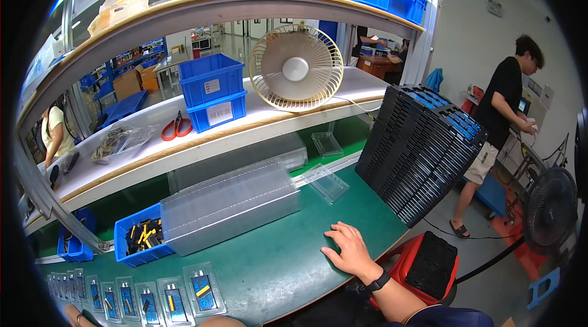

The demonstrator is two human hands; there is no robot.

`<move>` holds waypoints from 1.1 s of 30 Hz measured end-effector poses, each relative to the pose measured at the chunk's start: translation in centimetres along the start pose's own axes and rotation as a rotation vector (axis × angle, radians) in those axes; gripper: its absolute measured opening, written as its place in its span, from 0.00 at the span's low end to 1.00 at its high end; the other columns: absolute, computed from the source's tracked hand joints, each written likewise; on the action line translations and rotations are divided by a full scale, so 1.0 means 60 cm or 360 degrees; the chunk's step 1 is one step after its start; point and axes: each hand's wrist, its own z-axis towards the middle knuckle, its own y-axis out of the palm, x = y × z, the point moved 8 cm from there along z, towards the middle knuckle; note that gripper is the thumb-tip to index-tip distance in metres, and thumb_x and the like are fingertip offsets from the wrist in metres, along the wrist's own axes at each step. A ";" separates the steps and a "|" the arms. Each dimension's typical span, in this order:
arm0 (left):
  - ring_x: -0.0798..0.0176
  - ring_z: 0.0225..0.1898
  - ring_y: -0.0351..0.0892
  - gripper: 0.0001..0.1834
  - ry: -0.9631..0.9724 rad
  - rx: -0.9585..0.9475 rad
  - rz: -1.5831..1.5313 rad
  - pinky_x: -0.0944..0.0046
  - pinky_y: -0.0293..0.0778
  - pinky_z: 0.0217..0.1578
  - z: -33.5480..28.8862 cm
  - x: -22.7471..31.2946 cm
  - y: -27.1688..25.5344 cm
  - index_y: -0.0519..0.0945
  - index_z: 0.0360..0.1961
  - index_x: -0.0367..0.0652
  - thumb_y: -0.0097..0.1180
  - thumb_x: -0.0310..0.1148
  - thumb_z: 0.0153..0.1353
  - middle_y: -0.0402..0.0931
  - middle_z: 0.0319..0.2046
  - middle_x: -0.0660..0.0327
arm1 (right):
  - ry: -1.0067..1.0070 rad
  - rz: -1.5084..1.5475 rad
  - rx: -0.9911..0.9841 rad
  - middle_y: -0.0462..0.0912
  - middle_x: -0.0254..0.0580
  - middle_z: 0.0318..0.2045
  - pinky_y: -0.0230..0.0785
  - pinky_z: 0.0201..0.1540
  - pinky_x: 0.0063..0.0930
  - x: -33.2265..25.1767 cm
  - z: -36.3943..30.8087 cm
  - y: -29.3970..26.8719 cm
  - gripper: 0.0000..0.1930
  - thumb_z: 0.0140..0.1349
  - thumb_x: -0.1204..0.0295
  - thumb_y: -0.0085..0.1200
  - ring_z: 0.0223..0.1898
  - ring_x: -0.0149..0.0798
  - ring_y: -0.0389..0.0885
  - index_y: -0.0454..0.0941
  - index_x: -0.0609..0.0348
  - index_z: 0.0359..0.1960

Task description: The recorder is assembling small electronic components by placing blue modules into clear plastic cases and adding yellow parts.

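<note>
My right hand, with a dark watch on its wrist, is over the green tabletop near its right edge. Its fingers are spread and hold nothing. At the lower left rim a hand with a thin wristband appears to be my left, its fingers too cut off and small to read. Beside it runs a row of clear plastic blister trays, each holding a flat blue part, several with a yellow or black strip on top. Past my right hand lies a loose clear blister shell.
A long stack of clear shells adjoins a blue bin of black and yellow pieces. Tall stacked black trays stand at the right edge, above a red container. A shelf holds blue bins, red scissors and a fan.
</note>
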 end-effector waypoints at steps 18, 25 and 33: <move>0.75 0.32 0.68 0.05 -0.0035 -0.0060 0.0027 0.76 0.71 0.26 0.000 -0.002 0.004 0.79 0.34 0.51 0.60 0.36 0.59 0.68 0.29 0.75 | 0.0009 -0.0001 -0.0010 0.77 0.54 0.54 0.61 0.63 0.48 0.002 0.000 0.001 0.20 0.57 0.62 0.64 0.61 0.57 0.70 0.80 0.59 0.48; 0.76 0.33 0.68 0.05 -0.0006 -0.0012 -0.0005 0.76 0.71 0.26 -0.003 0.000 0.001 0.79 0.35 0.52 0.61 0.36 0.59 0.69 0.29 0.75 | 0.0046 0.0030 -0.0004 0.76 0.53 0.54 0.59 0.65 0.50 0.004 0.000 0.001 0.20 0.58 0.62 0.63 0.62 0.58 0.70 0.79 0.59 0.49; 0.77 0.31 0.68 0.05 -0.0241 -0.0116 0.0417 0.76 0.72 0.25 -0.001 0.015 -0.015 0.78 0.32 0.51 0.62 0.36 0.59 0.67 0.27 0.75 | 0.0036 0.0037 -0.0025 0.76 0.54 0.54 0.58 0.66 0.51 0.004 -0.001 0.003 0.20 0.58 0.61 0.63 0.62 0.58 0.70 0.79 0.59 0.49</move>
